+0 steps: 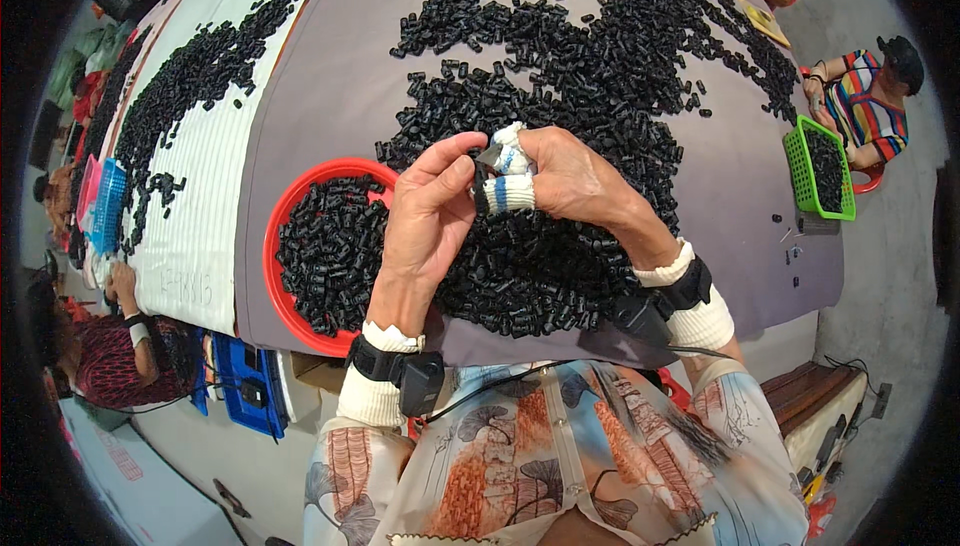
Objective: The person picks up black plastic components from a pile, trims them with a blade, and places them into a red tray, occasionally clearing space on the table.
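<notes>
My left hand (425,221) is closed, pinching a small black plastic piece (478,174) between thumb and fingers. My right hand (575,176) meets it from the other side, fingers curled, with white cloth wraps (512,193) striped in blue around them. A small grey pointed bit shows between the two hands; what the right fingers grip is mostly hidden. Both hands hover over a big heap of short black cylindrical parts (540,276) on the table. Just left of my left wrist, a round red basin (275,246) is filled with similar black parts.
The grey-covered table (320,76) adjoins a white-covered one (200,256) strewn with more black parts. A person in stripes sits at the right by a green basket (845,186); another person in dark red sits at the left near a blue basket (108,206). Cables hang from my wrist devices.
</notes>
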### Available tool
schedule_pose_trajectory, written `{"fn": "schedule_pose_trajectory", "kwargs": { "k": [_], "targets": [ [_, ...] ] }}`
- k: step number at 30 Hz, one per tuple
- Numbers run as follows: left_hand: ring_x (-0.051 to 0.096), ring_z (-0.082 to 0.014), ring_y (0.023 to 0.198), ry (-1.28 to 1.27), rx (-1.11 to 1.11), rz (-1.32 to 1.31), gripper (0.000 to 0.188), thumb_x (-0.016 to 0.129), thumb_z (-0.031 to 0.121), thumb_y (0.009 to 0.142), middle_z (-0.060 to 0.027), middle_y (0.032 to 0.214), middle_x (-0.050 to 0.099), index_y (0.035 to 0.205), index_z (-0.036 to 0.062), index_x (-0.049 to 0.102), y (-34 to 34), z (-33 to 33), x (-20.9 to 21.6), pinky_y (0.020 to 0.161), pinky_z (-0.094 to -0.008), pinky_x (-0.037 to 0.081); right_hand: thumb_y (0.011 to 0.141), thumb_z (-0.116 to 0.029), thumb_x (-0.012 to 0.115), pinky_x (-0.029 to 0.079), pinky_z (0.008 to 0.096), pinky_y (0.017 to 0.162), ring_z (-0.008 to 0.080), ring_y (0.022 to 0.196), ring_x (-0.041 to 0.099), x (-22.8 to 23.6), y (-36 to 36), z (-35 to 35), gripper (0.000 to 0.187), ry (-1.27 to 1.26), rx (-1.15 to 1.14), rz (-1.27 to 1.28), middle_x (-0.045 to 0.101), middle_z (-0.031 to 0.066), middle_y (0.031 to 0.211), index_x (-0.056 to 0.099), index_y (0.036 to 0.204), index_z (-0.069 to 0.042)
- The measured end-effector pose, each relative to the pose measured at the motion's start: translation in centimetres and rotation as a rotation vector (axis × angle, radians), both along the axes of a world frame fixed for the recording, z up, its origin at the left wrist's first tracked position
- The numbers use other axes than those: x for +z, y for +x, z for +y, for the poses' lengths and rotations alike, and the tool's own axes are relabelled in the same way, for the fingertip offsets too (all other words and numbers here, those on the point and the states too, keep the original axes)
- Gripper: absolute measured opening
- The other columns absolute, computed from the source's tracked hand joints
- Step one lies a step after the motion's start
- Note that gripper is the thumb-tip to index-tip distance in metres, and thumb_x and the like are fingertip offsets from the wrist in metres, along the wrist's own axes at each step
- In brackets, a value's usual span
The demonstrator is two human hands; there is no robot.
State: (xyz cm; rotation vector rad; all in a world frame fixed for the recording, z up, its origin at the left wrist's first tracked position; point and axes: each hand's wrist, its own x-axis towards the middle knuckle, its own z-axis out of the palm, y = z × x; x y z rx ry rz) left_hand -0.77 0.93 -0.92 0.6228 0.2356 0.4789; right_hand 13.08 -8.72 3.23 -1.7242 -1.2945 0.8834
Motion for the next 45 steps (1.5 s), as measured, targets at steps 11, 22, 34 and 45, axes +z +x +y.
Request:
{"fn": "schedule_pose_trajectory", "kwargs": {
  "k": [11,22,34,45],
  "targets": [
    [0.056,-0.0134,0.087,0.034,-0.031,0.021,0.024,0.056,0.004,0.084,-0.0072,0.096,0.059,0.106,-0.0032,0.056,0.02,-0.17,0.14,0.080,-0.0277,0.046,0.070,-0.031,0.066,0.040,0.0344,0.054,0.0201,0.055,0.051,-0.46,0.33,-0.16,0.034,0.043,0.074,-0.021,0.055,0.0115,0.062,0.056,0.072,0.001],
    [0.056,-0.0133,0.087,0.053,0.009,0.022,0.023,0.055,0.003,0.084,-0.0074,0.096,0.059,0.106,-0.0033,0.056,0.22,-0.23,-0.24,0.080,-0.0273,0.047,0.072,-0.032,0.064,0.041,0.0350,0.055,0.0218,0.054,0.052,-0.44,0.20,-0.05,0.035,0.100,0.095,-0.083,0.056,0.0128,0.062,0.056,0.073,0.001],
    [0.057,-0.0146,0.089,0.007,-0.016,-0.014,0.023,0.055,0.004,0.085,-0.0078,0.098,0.059,0.107,-0.0022,0.056,0.28,-0.59,-0.16,0.081,-0.0289,0.047,0.068,-0.032,0.068,0.041,0.0332,0.055,0.0191,0.057,0.052,-0.44,0.49,-0.18,0.036,0.074,0.072,-0.009,0.056,0.0100,0.063,0.056,0.073,0.001],
    [0.057,-0.0139,0.085,0.020,0.042,0.056,0.022,0.055,0.004,0.084,-0.0078,0.095,0.060,0.105,-0.0027,0.056,-0.63,-0.45,-0.43,0.078,-0.0289,0.047,0.072,-0.034,0.066,0.042,0.0368,0.058,0.0277,0.061,0.057,-0.43,0.00,-0.34,0.036,0.078,0.124,-0.072,0.058,0.0149,0.067,0.056,0.075,0.001]
  ]
}}
